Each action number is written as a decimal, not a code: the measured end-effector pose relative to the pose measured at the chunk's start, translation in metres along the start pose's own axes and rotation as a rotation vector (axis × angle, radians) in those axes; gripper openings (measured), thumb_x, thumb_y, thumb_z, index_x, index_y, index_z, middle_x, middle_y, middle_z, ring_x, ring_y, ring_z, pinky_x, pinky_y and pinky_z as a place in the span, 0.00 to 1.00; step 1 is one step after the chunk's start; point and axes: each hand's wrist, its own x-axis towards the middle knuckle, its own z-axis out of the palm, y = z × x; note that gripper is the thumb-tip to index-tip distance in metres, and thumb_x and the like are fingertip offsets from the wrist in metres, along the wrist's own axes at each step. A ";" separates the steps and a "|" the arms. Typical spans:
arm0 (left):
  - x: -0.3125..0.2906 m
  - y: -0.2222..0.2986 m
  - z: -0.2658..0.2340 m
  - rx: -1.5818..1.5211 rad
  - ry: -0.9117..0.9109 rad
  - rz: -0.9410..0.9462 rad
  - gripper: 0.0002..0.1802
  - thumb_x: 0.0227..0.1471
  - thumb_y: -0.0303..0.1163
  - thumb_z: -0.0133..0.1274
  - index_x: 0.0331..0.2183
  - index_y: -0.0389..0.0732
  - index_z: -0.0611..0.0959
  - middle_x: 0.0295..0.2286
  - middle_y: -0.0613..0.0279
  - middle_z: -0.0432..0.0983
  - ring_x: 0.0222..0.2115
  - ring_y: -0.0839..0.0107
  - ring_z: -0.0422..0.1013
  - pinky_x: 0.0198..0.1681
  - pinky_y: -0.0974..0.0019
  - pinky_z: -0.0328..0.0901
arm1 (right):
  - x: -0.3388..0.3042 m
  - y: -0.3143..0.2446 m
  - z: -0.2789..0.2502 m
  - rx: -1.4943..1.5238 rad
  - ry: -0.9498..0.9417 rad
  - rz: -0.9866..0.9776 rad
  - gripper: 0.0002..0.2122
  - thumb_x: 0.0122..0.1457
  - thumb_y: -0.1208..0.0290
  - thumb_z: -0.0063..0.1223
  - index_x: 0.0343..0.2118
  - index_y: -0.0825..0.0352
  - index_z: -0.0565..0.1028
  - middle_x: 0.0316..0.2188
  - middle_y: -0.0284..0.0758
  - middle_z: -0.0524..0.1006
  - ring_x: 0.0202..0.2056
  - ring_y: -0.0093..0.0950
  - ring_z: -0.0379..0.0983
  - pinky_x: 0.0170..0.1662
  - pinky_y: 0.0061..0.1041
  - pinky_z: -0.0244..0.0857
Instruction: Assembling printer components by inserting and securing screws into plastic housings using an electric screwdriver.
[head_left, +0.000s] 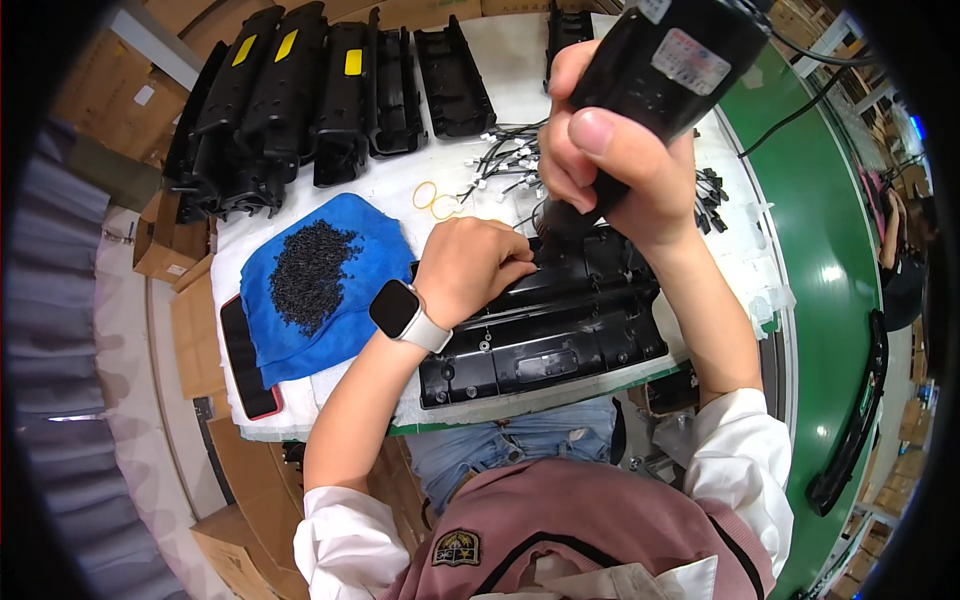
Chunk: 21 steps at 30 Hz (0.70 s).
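Observation:
My right hand [645,175] is wrapped round a black electric screwdriver [625,85], its tip pointing down at a black plastic housing [520,335] on the table's near edge. The tip itself is blurred and partly hidden. Over the far left part of the housing, my left hand [465,262] has its thumb and fingers pinched together close to the screwdriver's lower end. What sits in that pinch, if anything, is too small to make out. Left of this hand, a heap of small black screws [312,275] lies on a blue cloth [385,235].
Several black housings [275,115] stand at the back left, some with yellow labels. Cables with white connectors [505,160] and yellow rubber bands [425,195] lie beyond my hands. A phone [240,350] rests by the cloth. A cord [815,105] hangs at the right.

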 end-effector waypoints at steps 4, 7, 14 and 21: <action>0.003 0.000 0.003 0.036 -0.053 -0.053 0.07 0.41 0.33 0.62 0.21 0.41 0.83 0.19 0.59 0.77 0.22 0.60 0.74 0.26 0.62 0.66 | -0.001 0.013 -0.006 -0.183 -0.040 0.031 0.15 0.51 0.68 0.52 0.37 0.72 0.63 0.12 0.31 0.62 0.10 0.20 0.54 0.14 0.19 0.52; 0.004 -0.001 0.001 0.006 -0.087 -0.098 0.07 0.41 0.34 0.60 0.20 0.41 0.81 0.19 0.57 0.76 0.23 0.57 0.73 0.27 0.58 0.66 | -0.003 0.020 -0.009 -0.194 -0.052 0.060 0.15 0.51 0.69 0.52 0.37 0.71 0.63 0.12 0.31 0.62 0.10 0.19 0.53 0.14 0.19 0.52; 0.004 -0.001 -0.002 0.003 -0.081 -0.090 0.07 0.40 0.33 0.60 0.20 0.41 0.81 0.18 0.56 0.75 0.22 0.56 0.73 0.26 0.57 0.65 | -0.003 0.029 -0.011 -0.142 -0.010 0.069 0.15 0.52 0.68 0.53 0.38 0.70 0.64 0.12 0.31 0.62 0.10 0.18 0.53 0.14 0.19 0.51; 0.000 -0.006 0.005 0.003 -0.015 -0.053 0.07 0.40 0.33 0.60 0.21 0.41 0.83 0.20 0.57 0.77 0.23 0.57 0.73 0.28 0.58 0.66 | -0.003 0.034 -0.001 -0.255 -0.054 0.042 0.13 0.49 0.74 0.56 0.33 0.72 0.66 0.14 0.33 0.67 0.11 0.20 0.61 0.15 0.17 0.55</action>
